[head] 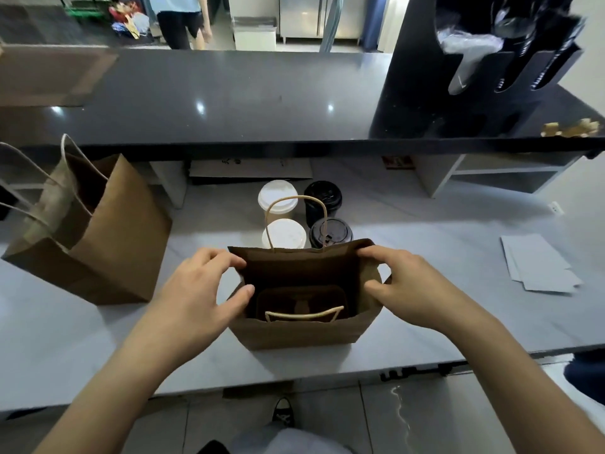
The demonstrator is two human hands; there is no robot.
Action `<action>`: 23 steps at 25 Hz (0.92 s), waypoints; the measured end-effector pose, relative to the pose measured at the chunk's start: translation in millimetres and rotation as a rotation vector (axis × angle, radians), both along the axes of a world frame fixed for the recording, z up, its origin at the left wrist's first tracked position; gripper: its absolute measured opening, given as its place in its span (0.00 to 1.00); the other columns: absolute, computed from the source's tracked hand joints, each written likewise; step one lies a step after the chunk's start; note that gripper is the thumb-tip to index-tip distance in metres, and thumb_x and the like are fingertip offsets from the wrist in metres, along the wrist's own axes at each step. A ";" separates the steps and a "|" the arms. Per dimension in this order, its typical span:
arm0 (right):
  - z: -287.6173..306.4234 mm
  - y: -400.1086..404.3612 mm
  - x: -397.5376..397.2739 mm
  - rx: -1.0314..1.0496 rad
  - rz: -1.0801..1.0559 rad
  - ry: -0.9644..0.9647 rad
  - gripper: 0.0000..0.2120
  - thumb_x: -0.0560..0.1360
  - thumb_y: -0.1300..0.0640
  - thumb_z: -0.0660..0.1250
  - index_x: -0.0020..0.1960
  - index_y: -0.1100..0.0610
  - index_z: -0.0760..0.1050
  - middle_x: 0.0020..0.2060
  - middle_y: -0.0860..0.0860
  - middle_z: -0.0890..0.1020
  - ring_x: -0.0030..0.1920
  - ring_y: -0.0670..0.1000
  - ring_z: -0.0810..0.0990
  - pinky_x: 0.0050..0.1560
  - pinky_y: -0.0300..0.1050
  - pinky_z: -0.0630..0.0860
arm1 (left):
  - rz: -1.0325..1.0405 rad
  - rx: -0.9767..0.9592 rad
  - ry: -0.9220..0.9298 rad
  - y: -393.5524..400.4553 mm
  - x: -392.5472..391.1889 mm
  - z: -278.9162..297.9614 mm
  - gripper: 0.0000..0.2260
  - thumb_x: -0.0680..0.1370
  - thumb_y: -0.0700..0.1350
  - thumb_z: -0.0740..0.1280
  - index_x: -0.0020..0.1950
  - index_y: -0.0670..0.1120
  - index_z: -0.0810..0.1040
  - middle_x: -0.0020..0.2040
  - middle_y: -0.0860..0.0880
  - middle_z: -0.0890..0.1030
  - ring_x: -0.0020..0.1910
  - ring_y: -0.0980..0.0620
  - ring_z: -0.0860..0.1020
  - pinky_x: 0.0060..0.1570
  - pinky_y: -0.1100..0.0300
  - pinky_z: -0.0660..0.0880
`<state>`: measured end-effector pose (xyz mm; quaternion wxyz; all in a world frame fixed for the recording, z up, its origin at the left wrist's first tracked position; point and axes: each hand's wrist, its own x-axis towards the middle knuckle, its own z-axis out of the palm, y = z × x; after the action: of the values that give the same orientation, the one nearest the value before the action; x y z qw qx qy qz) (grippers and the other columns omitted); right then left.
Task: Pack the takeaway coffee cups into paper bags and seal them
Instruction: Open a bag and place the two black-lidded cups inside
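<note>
Left hand point(196, 290) and right hand point(409, 283) each pinching a side edge of the brown paper bag point(294, 332), spreading its mouth on the pale tabletop point(425, 244). Just behind the bag, four lidded cups point(283, 235), two white, two black, none packed yet. Thin creased paper, twisted cord handles, smooth round lids: risk of tearing an edge by pulling too wide, or nudging the bag back into the cups and toppling one.

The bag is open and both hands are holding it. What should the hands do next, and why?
Probably the right hand should let go and reach for the nearest black-lidded cup, while the left hand keeps the paper bag open. All four cups stand outside, just behind the bag, and no cup shows inside it.
</note>
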<state>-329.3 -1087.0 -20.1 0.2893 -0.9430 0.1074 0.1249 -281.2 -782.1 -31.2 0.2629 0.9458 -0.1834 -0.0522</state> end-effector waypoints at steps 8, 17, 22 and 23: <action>-4.3 -8.7 -1.4 -0.014 0.069 0.006 0.25 0.79 0.51 0.64 0.74 0.39 0.67 0.60 0.44 0.77 0.46 0.43 0.80 0.52 0.47 0.79 | -0.103 0.106 -0.206 -23.2 -3.8 -12.5 0.18 0.64 0.43 0.82 0.50 0.54 0.83 0.65 0.48 0.74 0.64 0.41 0.68 0.57 0.41 0.74; 10.7 -35.6 14.2 0.130 0.155 -0.121 0.15 0.78 0.42 0.67 0.64 0.36 0.74 0.56 0.36 0.76 0.48 0.37 0.79 0.50 0.40 0.77 | 0.087 0.097 0.094 -13.9 -5.2 -20.0 0.42 0.58 0.75 0.65 0.71 0.63 0.70 0.79 0.57 0.56 0.78 0.52 0.53 0.75 0.46 0.60; -9.9 -56.0 66.9 0.194 -0.018 -0.264 0.11 0.78 0.48 0.71 0.59 0.44 0.77 0.48 0.42 0.82 0.46 0.43 0.81 0.42 0.36 0.76 | 0.116 0.053 0.212 -16.8 -8.8 -18.0 0.46 0.54 0.77 0.69 0.71 0.71 0.61 0.77 0.64 0.53 0.77 0.56 0.53 0.75 0.50 0.59; -22.2 -57.3 78.1 0.157 -0.005 -0.242 0.14 0.77 0.48 0.72 0.61 0.45 0.76 0.49 0.43 0.81 0.48 0.43 0.80 0.45 0.38 0.77 | 0.118 0.049 0.220 -17.5 -9.6 -16.9 0.46 0.54 0.77 0.69 0.70 0.72 0.60 0.77 0.64 0.53 0.76 0.57 0.53 0.74 0.51 0.59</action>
<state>-251.2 -1144.2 -42.3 0.3734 -0.9253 0.0640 0.0176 -290.9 -799.5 -48.1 0.2608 0.9497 -0.0960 -0.1445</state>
